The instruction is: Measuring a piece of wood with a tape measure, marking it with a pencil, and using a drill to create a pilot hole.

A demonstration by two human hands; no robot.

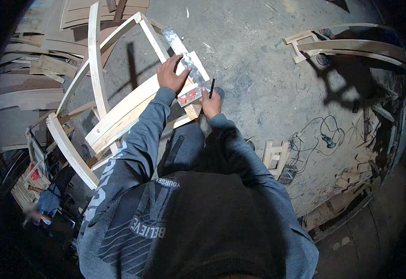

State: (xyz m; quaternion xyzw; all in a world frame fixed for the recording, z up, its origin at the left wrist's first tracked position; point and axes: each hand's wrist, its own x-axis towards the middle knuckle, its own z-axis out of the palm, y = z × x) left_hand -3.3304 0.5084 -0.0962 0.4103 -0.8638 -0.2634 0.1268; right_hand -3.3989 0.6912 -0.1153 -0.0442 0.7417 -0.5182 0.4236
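Closest to the lens I see the grey sleeves, both forearms running up from the lower edge toward the work.

Far left: stacked curved wooden slats (22,93) lie against the floor, well apart from the hands; another person's sleeve (49,202) shows low at the left edge.

Left of centre: a curved wooden frame (119,111) of pale rails stands tilted on the floor, its upper corner reaching between the hands. I judge it is propped at this height so its joint can be reached standing.

Left hand (171,74): fingers spread, palm flat on the rail, fingertips touching a metal square ruler (189,69) that lies along the frame's end rail. I judge the flat press keeps ruler and rail from shifting.

Right hand (211,103): fingers pinched on a dark pencil (212,88) held near upright, tip just beside the ruler's edge. A red-marked part of the ruler (189,96) lies between the two hands.

Right: a power tool with coiled cable (327,139) lies on the concrete floor (258,56); curved frame parts (347,45) rest at the upper right.
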